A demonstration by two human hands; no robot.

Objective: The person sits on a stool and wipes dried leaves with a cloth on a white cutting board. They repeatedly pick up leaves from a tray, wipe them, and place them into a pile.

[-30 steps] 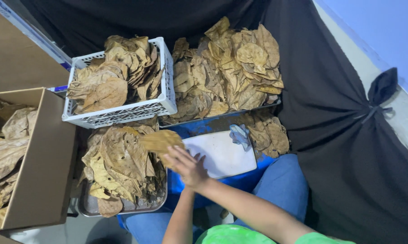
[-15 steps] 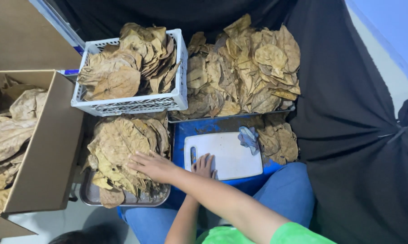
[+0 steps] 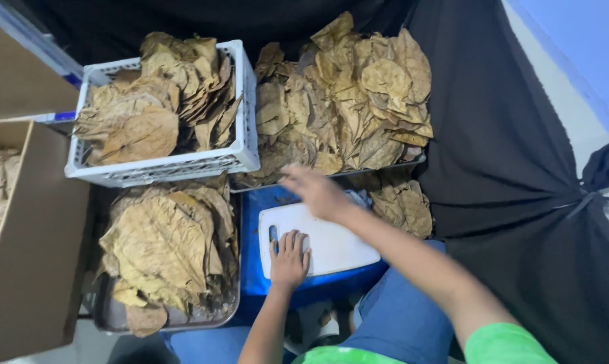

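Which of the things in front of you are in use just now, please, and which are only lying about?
In use:
left hand, flat on the white plastic cutting board
right hand, over the board, beside the big heap of dried brown leaves

Lying about:
white slatted crate
brown cardboard box
grey metal tray

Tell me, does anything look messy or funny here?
Yes. The big leaf pile spills past its tray, with some dry leaves fallen lower beside the white cutting board. Several leaves look cracked and curled.

Tan dried leaves (image 3: 345,101), white cutting board (image 3: 331,246), white basket (image 3: 183,164), black cloth (image 3: 513,135)
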